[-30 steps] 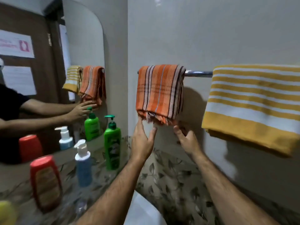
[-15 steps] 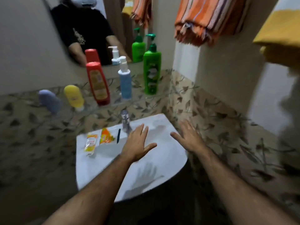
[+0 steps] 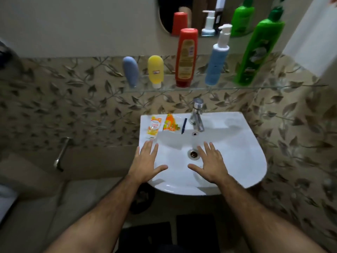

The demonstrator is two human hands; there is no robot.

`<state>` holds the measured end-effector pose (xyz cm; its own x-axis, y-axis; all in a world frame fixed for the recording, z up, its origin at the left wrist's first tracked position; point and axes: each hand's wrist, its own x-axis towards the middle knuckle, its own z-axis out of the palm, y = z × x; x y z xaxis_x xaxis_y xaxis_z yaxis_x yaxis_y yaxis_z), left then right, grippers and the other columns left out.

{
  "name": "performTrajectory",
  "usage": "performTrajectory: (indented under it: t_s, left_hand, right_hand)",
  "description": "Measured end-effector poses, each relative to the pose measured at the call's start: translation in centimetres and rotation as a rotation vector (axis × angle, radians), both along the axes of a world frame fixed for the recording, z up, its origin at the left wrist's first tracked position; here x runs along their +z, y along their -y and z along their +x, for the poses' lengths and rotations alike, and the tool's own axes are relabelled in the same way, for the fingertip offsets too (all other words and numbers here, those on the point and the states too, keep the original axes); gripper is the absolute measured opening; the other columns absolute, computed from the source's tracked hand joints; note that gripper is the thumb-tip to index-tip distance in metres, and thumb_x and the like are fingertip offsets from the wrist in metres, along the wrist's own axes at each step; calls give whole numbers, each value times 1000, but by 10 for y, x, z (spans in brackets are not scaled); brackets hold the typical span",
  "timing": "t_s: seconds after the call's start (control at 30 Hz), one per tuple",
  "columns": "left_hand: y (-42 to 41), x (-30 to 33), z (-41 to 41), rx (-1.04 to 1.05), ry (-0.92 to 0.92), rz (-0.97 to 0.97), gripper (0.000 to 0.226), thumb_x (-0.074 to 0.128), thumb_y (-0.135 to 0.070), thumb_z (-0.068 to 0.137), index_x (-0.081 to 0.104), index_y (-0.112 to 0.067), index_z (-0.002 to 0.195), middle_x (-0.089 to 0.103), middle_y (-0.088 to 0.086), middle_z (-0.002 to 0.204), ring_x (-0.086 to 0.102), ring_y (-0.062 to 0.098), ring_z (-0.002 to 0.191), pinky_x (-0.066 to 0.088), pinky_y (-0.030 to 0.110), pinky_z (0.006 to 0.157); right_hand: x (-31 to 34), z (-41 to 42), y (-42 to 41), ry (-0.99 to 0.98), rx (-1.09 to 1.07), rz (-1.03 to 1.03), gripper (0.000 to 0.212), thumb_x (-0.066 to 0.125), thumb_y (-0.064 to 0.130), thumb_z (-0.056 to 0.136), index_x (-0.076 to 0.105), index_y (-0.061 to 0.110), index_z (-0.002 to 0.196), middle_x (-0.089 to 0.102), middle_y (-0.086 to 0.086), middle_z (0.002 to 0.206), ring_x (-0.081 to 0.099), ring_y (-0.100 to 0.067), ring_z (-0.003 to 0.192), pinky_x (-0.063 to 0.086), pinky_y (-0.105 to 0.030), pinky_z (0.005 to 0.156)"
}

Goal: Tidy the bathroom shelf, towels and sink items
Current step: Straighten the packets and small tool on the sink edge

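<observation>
A white sink [image 3: 242, 143] fills the middle of the view. On its back left ledge lie a yellow sachet [image 3: 153, 127], an orange sachet [image 3: 170, 123] and a thin dark blue stick [image 3: 184, 126]. My left hand [image 3: 145, 162] hovers flat over the sink's left rim, fingers spread, holding nothing. My right hand [image 3: 210, 164] is spread over the basin beside the drain [image 3: 193, 154]. On the glass shelf [image 3: 273, 86] stand a blue-grey tube [image 3: 130, 71], a yellow tube [image 3: 155, 70], a red bottle [image 3: 186, 57], a blue pump bottle [image 3: 217, 57] and a green bottle [image 3: 257, 50].
A chrome tap [image 3: 197, 114] rises at the sink's back. A mirror [image 3: 206, 15] above the shelf reflects the bottles. Leaf-patterned tiles cover the walls. A metal handle [image 3: 61, 154] sticks out of the wall at left. Dark mats [image 3: 197, 232] lie on the floor below.
My view has dropped from the towel rail down to the sink. Both hands left the orange towel and came down, now spread over the basin.
</observation>
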<state>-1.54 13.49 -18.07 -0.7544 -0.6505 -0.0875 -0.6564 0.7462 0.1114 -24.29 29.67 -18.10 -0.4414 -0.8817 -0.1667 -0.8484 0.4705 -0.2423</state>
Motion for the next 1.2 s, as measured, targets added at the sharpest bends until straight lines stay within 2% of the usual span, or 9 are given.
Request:
performTrajectory:
  t_s: [0.27,0.47,0.53,0.6,0.67,0.8,0.93,1.03,1.2]
  left_hand:
    - [44,-14,22,-5,7,4,107,16,-85,75,2,-17,155,-9,9,163,-10,24,150,-6,48,118]
    - [70,-17,-1,1,13,-2,111,8,-87,70,4,-16,155,-2,10,163,-4,26,151,1,50,119]
    - [78,-16,-15,27,-10,-4,106,18,-85,76,3,-17,155,-1,9,164,-2,26,151,3,51,119]
    - [85,-16,-30,64,-35,-1,102,28,-82,80,5,-17,155,1,8,164,0,25,151,4,51,119]
    - [91,-15,-43,109,-44,-2,98,33,-78,83,10,-15,155,4,9,163,3,26,150,6,50,120]
    - [103,-10,-71,216,-85,-15,80,47,-64,89,32,-13,148,29,12,156,30,29,141,26,47,114]
    - [113,-11,-93,491,-214,17,52,55,-42,93,50,-10,134,54,13,132,52,30,116,44,40,90]
    - [116,-17,-105,608,-221,77,51,58,-37,92,51,-8,133,56,15,125,53,33,113,46,42,88]
    - [121,-24,-117,712,-160,89,49,61,-38,90,51,-10,129,58,15,121,54,33,111,48,41,85]
  right_hand:
    - [-13,35,56,-46,43,40,120,-4,97,58,3,28,157,-9,-5,165,-13,-25,151,1,-47,123]
    - [-4,21,86,26,3,31,129,-7,100,52,8,26,157,-2,-5,166,-3,-26,152,8,-47,123]
    - [2,11,99,47,-22,-24,125,2,100,59,17,23,156,10,-7,165,9,-27,151,18,-47,121]
    - [4,0,112,87,-64,-84,104,30,89,75,27,20,152,27,-7,160,25,-27,147,28,-47,115]
    - [2,-11,126,153,-116,-145,82,52,70,84,37,17,146,45,-6,147,42,-27,134,39,-45,105]
    - [-6,-28,150,336,-269,-219,65,65,49,87,44,14,137,56,-9,134,55,-27,120,48,-40,93]
    - [-15,-37,170,545,-410,-238,65,71,40,86,42,9,136,60,-12,130,60,-30,116,49,-38,93]
    - [-27,-41,181,713,-530,-243,70,70,40,85,35,12,139,65,-7,116,64,-30,107,50,-37,91]
    - [-43,-45,195,901,-629,-285,69,70,41,83,29,25,136,67,-4,106,71,-29,88,58,-51,82]
